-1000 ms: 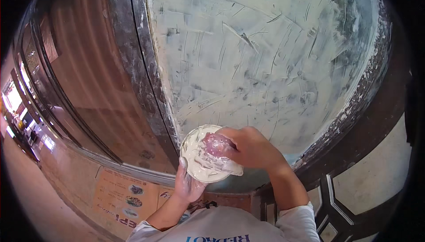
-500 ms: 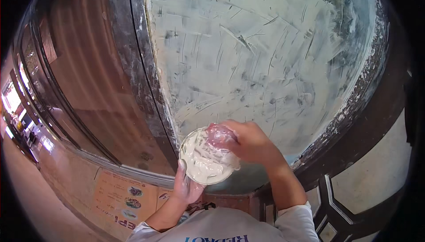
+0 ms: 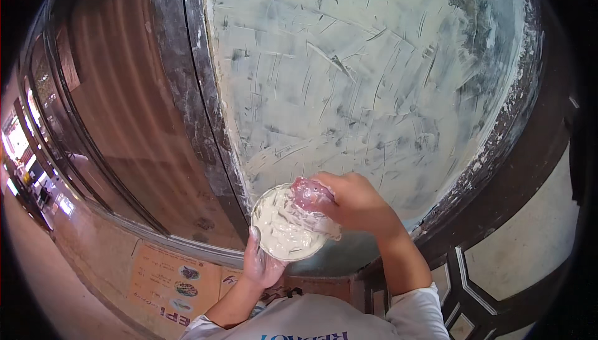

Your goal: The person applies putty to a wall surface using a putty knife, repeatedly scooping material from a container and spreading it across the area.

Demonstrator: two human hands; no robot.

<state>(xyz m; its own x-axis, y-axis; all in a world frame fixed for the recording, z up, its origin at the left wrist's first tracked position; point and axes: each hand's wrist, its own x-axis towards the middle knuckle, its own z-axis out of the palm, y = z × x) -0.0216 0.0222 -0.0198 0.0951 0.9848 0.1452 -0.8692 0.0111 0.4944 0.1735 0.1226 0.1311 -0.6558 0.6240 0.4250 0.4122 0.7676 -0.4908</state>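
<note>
My left hand [image 3: 265, 268] supports a round tub [image 3: 291, 259] from below and at its left side, thumb up at the rim. White putty [image 3: 277, 231] fills the tub in a thick, smeared layer. Above the tub's right side, my right hand [image 3: 349, 197] is closed around a putty scraper [image 3: 311, 220], whose wide straight edge is coated with putty and rests in or just over the paste. A pinkish, paste-smeared patch shows at the grip; I cannot tell whether it is handle or fingers.
Ahead stands a wall panel [image 3: 336, 103], unevenly skimmed with pale putty and scored with dark scratches, inside a dark, spattered frame [image 3: 193, 78]. Brown glazed panels [image 3: 131, 109] are on the left. Flattened cardboard [image 3: 168, 278] lies on the floor; a dark patterned grille [image 3: 461, 278] stands at right.
The putty in the tub has been stirred into a different surface pattern. My right hand and the scraper have shifted slightly right and down; my left hand keeps its hold.
</note>
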